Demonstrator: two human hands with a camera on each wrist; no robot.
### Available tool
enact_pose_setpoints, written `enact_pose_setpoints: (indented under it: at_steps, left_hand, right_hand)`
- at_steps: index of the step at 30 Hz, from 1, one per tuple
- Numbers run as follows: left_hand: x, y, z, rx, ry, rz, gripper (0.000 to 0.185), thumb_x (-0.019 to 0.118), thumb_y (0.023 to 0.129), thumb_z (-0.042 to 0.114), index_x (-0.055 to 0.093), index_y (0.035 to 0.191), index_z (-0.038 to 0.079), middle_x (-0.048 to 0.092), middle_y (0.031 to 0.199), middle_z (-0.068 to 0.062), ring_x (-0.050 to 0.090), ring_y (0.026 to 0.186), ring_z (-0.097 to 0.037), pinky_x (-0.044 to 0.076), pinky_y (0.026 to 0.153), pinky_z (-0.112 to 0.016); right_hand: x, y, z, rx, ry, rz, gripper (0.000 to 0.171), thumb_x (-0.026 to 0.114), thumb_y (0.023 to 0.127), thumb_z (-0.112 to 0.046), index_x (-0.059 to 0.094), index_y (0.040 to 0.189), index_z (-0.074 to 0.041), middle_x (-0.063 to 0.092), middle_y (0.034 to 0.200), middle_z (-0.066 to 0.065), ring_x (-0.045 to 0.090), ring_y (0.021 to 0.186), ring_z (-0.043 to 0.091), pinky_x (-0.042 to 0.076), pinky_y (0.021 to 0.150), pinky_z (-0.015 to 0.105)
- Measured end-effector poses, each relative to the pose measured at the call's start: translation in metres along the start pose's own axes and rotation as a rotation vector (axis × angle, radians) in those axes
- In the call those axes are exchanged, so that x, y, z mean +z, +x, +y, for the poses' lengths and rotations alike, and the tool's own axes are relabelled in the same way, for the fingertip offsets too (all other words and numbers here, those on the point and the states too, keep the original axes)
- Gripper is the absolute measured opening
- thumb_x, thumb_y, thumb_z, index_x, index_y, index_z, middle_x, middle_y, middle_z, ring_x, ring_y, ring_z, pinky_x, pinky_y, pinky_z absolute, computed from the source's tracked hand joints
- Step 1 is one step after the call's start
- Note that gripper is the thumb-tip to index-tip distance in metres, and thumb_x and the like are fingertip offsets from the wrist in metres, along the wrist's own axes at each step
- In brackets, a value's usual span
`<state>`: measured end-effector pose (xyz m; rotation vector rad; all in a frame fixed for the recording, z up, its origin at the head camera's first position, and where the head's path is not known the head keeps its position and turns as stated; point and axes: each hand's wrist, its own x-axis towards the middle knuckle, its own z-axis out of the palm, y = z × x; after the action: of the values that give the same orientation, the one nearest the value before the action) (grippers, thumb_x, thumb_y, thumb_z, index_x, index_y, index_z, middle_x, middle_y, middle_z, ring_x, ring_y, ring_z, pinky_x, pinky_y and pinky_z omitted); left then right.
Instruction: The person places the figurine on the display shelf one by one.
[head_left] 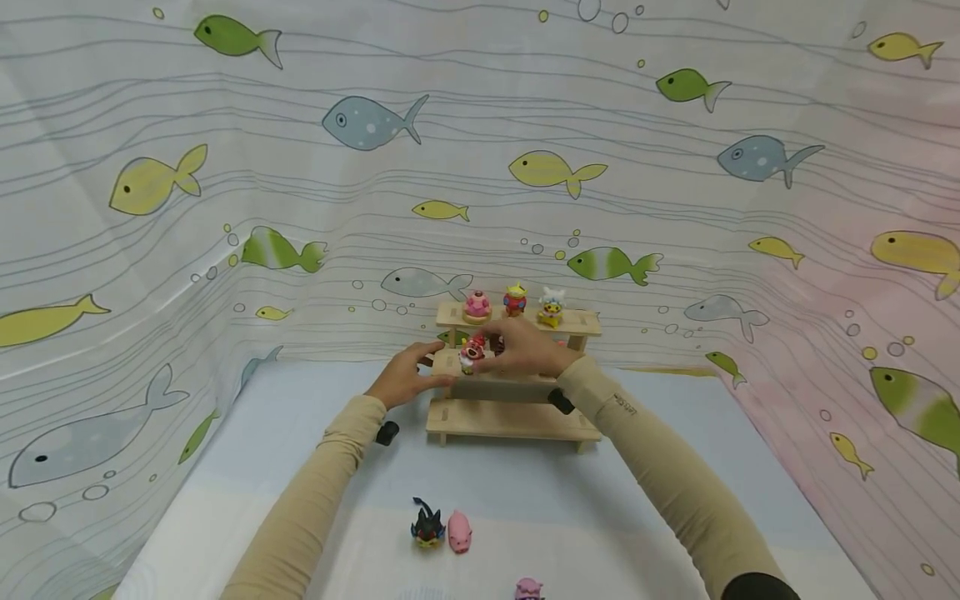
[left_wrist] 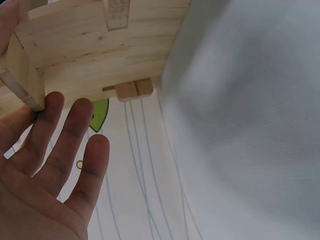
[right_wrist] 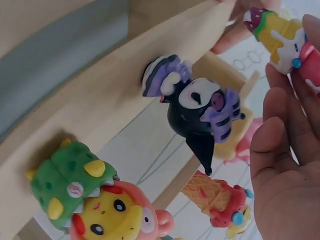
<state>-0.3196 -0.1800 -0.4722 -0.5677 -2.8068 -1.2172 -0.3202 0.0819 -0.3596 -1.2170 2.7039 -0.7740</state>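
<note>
My right hand [head_left: 528,346] pinches a red figurine [head_left: 472,350] over the left end of the middle tier of a wooden display stand [head_left: 510,419]. In the right wrist view this figurine [right_wrist: 287,47] has a yellow and white body with a dark red tip. My left hand [head_left: 408,375] grips the left end of that tier, thumb on one side and fingers on the other; its other fingers [left_wrist: 75,120] spread apart. Along the same tier stand a black and purple figurine [right_wrist: 195,105] and a yellow figurine with a green dinosaur-like part [right_wrist: 75,180].
On the top tier stand a pink figurine [head_left: 477,307], a green-headed one [head_left: 515,299] and a white and yellow one [head_left: 551,307]. Nearer on the table lie a black figurine [head_left: 428,527], a pink pig [head_left: 460,532] and another pink figurine [head_left: 528,589]. A fish-print sheet [head_left: 480,108] surrounds the table.
</note>
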Motion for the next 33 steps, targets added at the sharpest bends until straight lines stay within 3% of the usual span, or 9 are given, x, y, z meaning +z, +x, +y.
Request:
enact_pose_setpoints:
  at_steps: [6,13,21,28,33]
  left_hand:
    - [0.000,0.001,0.000,-0.001,-0.009,-0.005,0.087,0.080,0.082,0.055,0.047,0.153,0.016,0.052,0.146,-0.010,0.057,0.122,-0.029,0.048,0.099,-0.053]
    - [0.000,0.002,-0.002,-0.009,-0.005,-0.005,0.089,0.080,0.081,0.058,0.047,0.152,0.017,0.053,0.145,-0.007,0.058,0.121,-0.028,0.048,0.099,-0.053]
    - [-0.001,0.002,-0.002,0.008,0.012,0.001,0.086,0.079,0.082,0.057,0.048,0.152,0.017,0.053,0.145,-0.009,0.060,0.118,-0.027,0.051,0.096,-0.050]
    - [0.000,0.002,-0.003,-0.001,0.014,0.002,0.086,0.079,0.082,0.057,0.048,0.152,0.018,0.052,0.147,-0.009,0.061,0.118,-0.026,0.051,0.097,-0.048]
    - [0.001,0.001,-0.004,-0.007,0.001,0.000,0.087,0.079,0.081,0.058,0.047,0.152,0.018,0.051,0.147,-0.010,0.061,0.118,-0.028,0.051,0.097,-0.050]
  right_hand:
    - [-0.001,0.017,0.004,-0.037,-0.071,0.001,0.060,0.083,0.086,-0.035,0.065,0.133,-0.003,0.067,0.096,0.009,0.058,0.084,0.025,0.043,0.067,0.029]
    - [-0.001,0.030,0.008,-0.008,-0.062,-0.010,0.048,0.083,0.086,-0.032,0.069,0.126,-0.009,0.069,0.104,0.004,0.060,0.092,0.020,0.050,0.078,0.031]
    - [0.001,0.036,0.015,0.017,-0.064,-0.046,0.049,0.083,0.087,-0.033,0.068,0.126,-0.009,0.068,0.107,0.001,0.060,0.095,0.017,0.051,0.082,0.032]
    - [0.002,0.036,0.017,0.068,-0.089,-0.089,0.072,0.081,0.088,-0.037,0.053,0.147,-0.007,0.065,0.123,0.005,0.059,0.104,0.016,0.050,0.093,0.037]
    - [0.003,0.036,0.018,0.063,-0.051,-0.112,0.062,0.082,0.088,-0.033,0.059,0.140,-0.007,0.068,0.116,0.003,0.063,0.104,0.017,0.052,0.093,0.035]
